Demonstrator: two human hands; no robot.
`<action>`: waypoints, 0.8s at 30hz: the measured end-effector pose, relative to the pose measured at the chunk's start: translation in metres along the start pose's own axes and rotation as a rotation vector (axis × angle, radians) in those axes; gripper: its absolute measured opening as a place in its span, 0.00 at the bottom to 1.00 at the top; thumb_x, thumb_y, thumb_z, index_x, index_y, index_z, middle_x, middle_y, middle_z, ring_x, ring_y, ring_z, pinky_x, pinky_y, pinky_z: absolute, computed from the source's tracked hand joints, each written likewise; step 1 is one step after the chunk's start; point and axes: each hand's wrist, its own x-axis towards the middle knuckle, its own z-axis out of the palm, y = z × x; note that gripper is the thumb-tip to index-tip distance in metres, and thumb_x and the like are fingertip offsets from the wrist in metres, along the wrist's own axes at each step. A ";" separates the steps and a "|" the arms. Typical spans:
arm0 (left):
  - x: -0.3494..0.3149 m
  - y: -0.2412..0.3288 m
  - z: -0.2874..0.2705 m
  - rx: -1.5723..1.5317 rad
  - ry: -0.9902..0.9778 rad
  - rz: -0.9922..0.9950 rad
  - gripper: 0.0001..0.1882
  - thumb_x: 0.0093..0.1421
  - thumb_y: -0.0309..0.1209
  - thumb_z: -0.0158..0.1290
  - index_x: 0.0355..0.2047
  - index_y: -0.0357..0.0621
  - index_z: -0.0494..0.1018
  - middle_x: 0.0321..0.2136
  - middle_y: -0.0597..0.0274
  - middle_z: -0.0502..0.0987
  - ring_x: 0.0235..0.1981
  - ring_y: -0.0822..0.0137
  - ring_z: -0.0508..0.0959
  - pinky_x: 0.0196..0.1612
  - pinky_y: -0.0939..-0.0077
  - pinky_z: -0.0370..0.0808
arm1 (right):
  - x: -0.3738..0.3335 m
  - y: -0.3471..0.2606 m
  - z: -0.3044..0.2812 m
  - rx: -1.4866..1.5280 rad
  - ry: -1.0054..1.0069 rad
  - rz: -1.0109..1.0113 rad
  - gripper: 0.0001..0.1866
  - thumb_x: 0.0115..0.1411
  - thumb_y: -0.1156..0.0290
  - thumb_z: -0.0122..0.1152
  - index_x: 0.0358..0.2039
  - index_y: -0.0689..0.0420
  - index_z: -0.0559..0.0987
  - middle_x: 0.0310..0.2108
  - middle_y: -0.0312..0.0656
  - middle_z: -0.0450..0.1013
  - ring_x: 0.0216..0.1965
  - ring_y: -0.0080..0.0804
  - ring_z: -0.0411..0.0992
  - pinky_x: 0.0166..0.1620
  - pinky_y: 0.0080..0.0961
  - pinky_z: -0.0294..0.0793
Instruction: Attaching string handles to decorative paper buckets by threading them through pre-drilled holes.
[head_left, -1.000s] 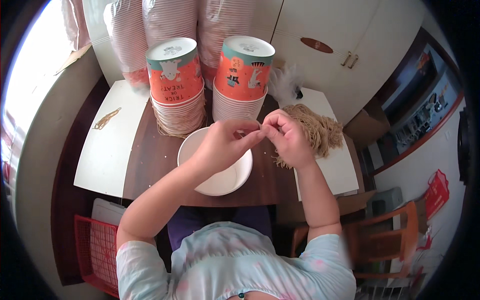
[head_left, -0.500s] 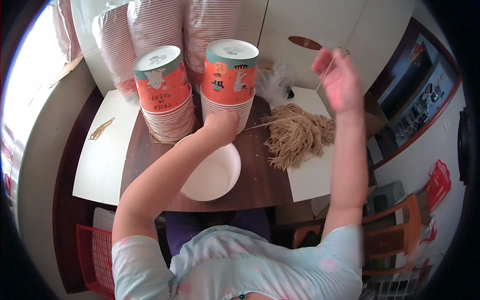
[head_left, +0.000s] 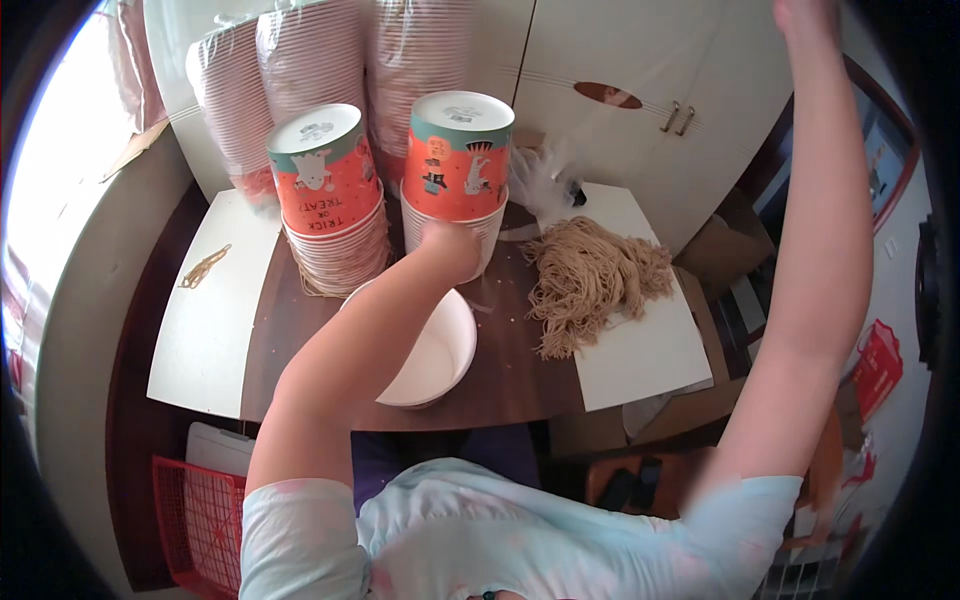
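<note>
My left hand (head_left: 452,248) is closed against the near side of the right stack of paper buckets (head_left: 459,170). Its fingers curl out of sight, so I cannot make out what they hold. These buckets stand upside down, orange and green with printed figures. Below that forearm sits a white bucket (head_left: 440,355), mouth up, partly covered by the arm. My right hand (head_left: 806,14) is raised at the upper right, its fingers cut off by the picture's edge. A heap of tan cords (head_left: 590,280) lies on the table's right part.
The left bucket stack (head_left: 320,190) has cords around its lower part. Tall plastic-wrapped stacks (head_left: 310,65) rise behind. A small cord bundle (head_left: 205,266) lies on the white left leaf. Clear plastic (head_left: 545,180) is crumpled near the cabinet (head_left: 620,50). A red basket (head_left: 195,520) stands lower left.
My right hand has swung up and to the right, to the picture's edge. The strand that ran from it no longer shows. My left hand stays by the right bucket stack.
</note>
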 end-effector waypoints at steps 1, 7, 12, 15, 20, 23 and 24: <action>0.004 0.000 0.001 -0.007 -0.012 0.044 0.15 0.55 0.31 0.53 0.42 0.44 0.78 0.41 0.57 0.80 0.39 0.58 0.81 0.36 0.65 0.77 | 0.010 0.007 -0.019 0.081 0.123 0.159 0.27 0.53 0.64 0.61 0.54 0.51 0.67 0.44 0.47 0.71 0.31 0.40 0.73 0.34 0.38 0.73; 0.029 0.005 0.004 -0.069 -0.108 0.292 0.20 0.55 0.30 0.51 0.48 0.39 0.73 0.40 0.53 0.80 0.34 0.57 0.82 0.38 0.65 0.77 | 0.035 0.044 -0.113 0.215 0.209 0.125 0.08 0.63 0.71 0.55 0.35 0.63 0.75 0.29 0.38 0.71 0.21 0.16 0.58 0.23 0.13 0.56; -0.009 -0.005 0.000 -1.093 -0.011 0.378 0.26 0.57 0.33 0.51 0.56 0.37 0.67 0.39 0.50 0.80 0.30 0.59 0.81 0.37 0.65 0.77 | -0.135 0.030 -0.040 0.292 -0.431 0.349 0.08 0.64 0.66 0.52 0.30 0.54 0.75 0.27 0.31 0.69 0.23 0.15 0.62 0.23 0.10 0.59; -0.038 -0.008 -0.009 -0.993 0.054 0.206 0.22 0.59 0.34 0.51 0.51 0.36 0.70 0.43 0.51 0.78 0.34 0.64 0.80 0.39 0.67 0.76 | -0.247 0.015 -0.020 0.304 -0.756 0.586 0.07 0.62 0.66 0.53 0.32 0.56 0.71 0.23 0.30 0.65 0.20 0.13 0.58 0.21 0.11 0.56; -0.095 -0.055 -0.023 -0.607 0.431 0.187 0.10 0.56 0.31 0.53 0.37 0.44 0.78 0.38 0.52 0.76 0.35 0.51 0.77 0.40 0.60 0.75 | -0.332 0.015 -0.010 0.451 -1.008 0.977 0.05 0.63 0.69 0.53 0.34 0.57 0.71 0.23 0.30 0.66 0.21 0.12 0.60 0.24 0.10 0.59; -0.146 -0.054 -0.021 -1.013 0.445 0.156 0.14 0.55 0.22 0.54 0.44 0.37 0.76 0.34 0.59 0.77 0.31 0.70 0.76 0.35 0.77 0.74 | -0.348 0.017 -0.003 0.517 -1.040 0.964 0.05 0.63 0.69 0.54 0.34 0.57 0.71 0.23 0.29 0.66 0.22 0.12 0.60 0.25 0.11 0.59; -0.159 -0.056 -0.013 -1.208 0.288 0.178 0.16 0.58 0.24 0.54 0.47 0.36 0.74 0.36 0.62 0.77 0.31 0.77 0.74 0.35 0.80 0.73 | -0.352 0.016 -0.001 0.535 -1.074 0.960 0.05 0.63 0.69 0.54 0.34 0.56 0.71 0.24 0.29 0.67 0.23 0.12 0.60 0.26 0.11 0.60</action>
